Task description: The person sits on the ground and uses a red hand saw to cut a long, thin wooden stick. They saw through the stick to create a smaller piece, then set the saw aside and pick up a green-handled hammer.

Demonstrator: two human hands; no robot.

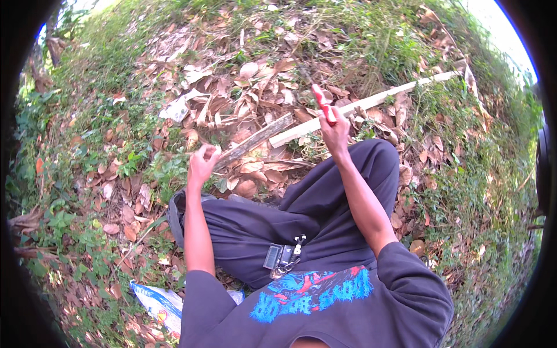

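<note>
My right hand is closed round the red handle of a knife-like tool. Its thin dark blade points up and away, blurred against the leaves. My left hand has its fingers pinched together beside the near end of a rough, grey-brown stick. Whether those fingers grip the stick or a small pale bit is too small to tell. Behind the stick, a long pale strip of wood slants across the ground, passing behind my right hand.
Dry brown leaves and green weeds cover the ground around me. My crossed legs in dark trousers lie just below the wood. A white and blue plastic bag is at my left side. Crumpled pale litter sits farther off.
</note>
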